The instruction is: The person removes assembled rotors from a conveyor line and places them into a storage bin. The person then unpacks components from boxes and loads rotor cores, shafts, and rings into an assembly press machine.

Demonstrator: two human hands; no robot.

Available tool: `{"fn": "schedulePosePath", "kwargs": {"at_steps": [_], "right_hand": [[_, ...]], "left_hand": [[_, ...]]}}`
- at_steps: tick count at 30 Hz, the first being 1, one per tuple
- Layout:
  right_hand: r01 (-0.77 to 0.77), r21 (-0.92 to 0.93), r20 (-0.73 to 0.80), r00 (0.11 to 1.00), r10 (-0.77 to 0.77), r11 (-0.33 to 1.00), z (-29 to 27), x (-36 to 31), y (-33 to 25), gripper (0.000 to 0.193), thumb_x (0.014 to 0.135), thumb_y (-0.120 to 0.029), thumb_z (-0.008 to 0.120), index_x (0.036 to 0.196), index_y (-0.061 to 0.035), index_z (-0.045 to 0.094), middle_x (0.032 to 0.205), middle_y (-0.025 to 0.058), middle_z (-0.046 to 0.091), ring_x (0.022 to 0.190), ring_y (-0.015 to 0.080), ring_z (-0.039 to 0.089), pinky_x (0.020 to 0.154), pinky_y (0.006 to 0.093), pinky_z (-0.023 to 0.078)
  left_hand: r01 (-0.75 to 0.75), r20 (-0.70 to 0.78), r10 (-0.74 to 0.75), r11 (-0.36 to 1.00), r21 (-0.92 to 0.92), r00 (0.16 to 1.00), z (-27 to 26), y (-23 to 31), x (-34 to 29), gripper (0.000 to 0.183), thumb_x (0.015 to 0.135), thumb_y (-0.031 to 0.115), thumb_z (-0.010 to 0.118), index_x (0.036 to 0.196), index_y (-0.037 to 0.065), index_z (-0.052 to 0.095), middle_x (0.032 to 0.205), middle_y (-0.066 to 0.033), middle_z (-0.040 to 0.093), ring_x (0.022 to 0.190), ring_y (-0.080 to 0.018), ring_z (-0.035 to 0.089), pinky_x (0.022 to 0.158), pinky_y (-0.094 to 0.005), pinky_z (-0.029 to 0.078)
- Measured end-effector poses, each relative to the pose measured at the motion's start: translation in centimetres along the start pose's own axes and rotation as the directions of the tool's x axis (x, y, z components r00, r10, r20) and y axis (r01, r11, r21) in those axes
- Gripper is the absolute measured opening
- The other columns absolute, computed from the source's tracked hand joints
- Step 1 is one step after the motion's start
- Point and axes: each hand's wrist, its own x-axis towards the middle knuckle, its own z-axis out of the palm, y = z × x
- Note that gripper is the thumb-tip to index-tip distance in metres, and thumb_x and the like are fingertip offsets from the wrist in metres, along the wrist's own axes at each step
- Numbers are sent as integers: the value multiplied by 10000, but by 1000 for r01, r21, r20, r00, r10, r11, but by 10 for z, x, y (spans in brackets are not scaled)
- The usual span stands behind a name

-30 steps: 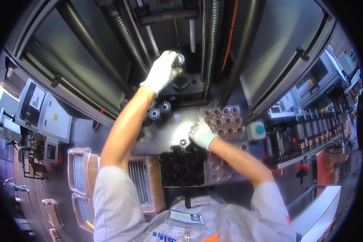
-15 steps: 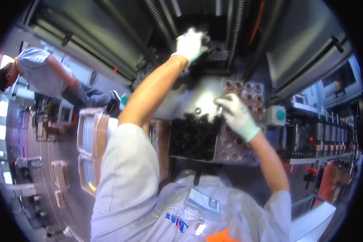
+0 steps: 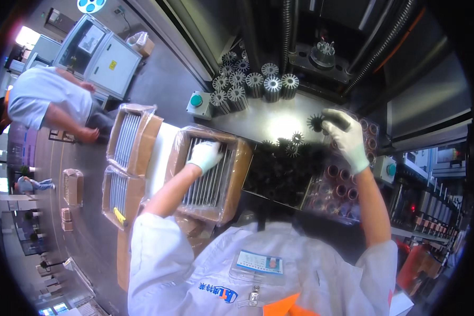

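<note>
My white-gloved left hand (image 3: 204, 156) is over the metal rods (image 3: 201, 189) lying side by side in a plastic-lined cardboard box (image 3: 237, 181). Its fingertips point down among them, so I cannot see whether one is gripped. In my gloved right hand (image 3: 346, 136), thumb and fingers pinch a black toothed disc (image 3: 315, 123) above the bench. Below that hand, a dark tray (image 3: 271, 203) is heaped with black toothed pieces (image 3: 284, 163). Copper-coloured rings (image 3: 342, 190) stand in rows in a clear tray at the right, partly behind my right forearm.
Slotted metal cylinders (image 3: 254, 81) stand grouped on the bench's far left, beside a green button box (image 3: 197, 104). Another slotted piece sits in the machine fixture (image 3: 324, 52), between vertical posts. A second button box (image 3: 387, 168) is at the right. A co-worker (image 3: 52, 105) stands at the left.
My left hand has come back from the machine fixture to the rods in the box. My right hand shows a toothed disc in its fingers. The view has swung, bringing in more of the left side.
</note>
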Motion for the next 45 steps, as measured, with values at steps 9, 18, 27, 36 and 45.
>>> {"fn": "schedulePosePath", "kwargs": {"at_steps": [9, 18, 27, 36, 45], "right_hand": [[138, -23, -133, 981, -140, 990, 13, 47, -17, 307, 916, -58, 679, 1210, 24, 654, 1034, 35, 695, 902, 83, 621, 829, 237, 514], [219, -393, -351, 862, -366, 893, -36, 173, -36, 317, 905, -39, 597, 1209, 16, 669, 1043, 106, 733, 897, 144, 674, 819, 274, 531], [139, -709, -101, 951, -294, 691, -45, 197, -43, 365, 866, -102, 582, 1214, -100, 693, 1130, 168, 701, 1015, 332, 682, 930, 389, 531], [158, -946, 23, 904, -426, 284, -37, 153, -29, 521, 908, -70, 483, 1406, -215, 521, 1012, 176, 627, 837, 332, 676, 763, 427, 559], [294, -680, -39, 900, -434, 672, -39, 44, -20, 379, 945, -193, 556, 1323, -182, 593, 1007, 161, 627, 918, 377, 634, 830, 466, 527]], "left_hand": [[-96, -37, 99, 994, 54, 994, 36, -8, 9, 174, 836, 159, 574, 874, 50, 704, 826, -202, 703, 754, -347, 700, 711, -468, 553], [121, -58, -121, 993, 2, 991, 45, 9, 6, 241, 751, 143, 651, 949, 16, 700, 948, -224, 681, 836, -364, 697, 727, -458, 561], [104, -223, -196, 924, -367, 955, 36, 11, -5, 431, 688, 169, 668, 1076, -14, 632, 954, -245, 694, 890, -387, 691, 785, -470, 547], [398, 433, 33, 336, -854, 901, 47, -14, -125, 430, 909, 222, 708, 1242, -24, 592, 1126, -98, 665, 1013, -171, 612, 896, -324, 498], [-94, -78, 165, 91, -991, 983, -130, 114, 42, 608, 947, 365, 676, 1394, 10, 465, 815, -2, 566, 656, -90, 542, 579, -259, 464]]}}
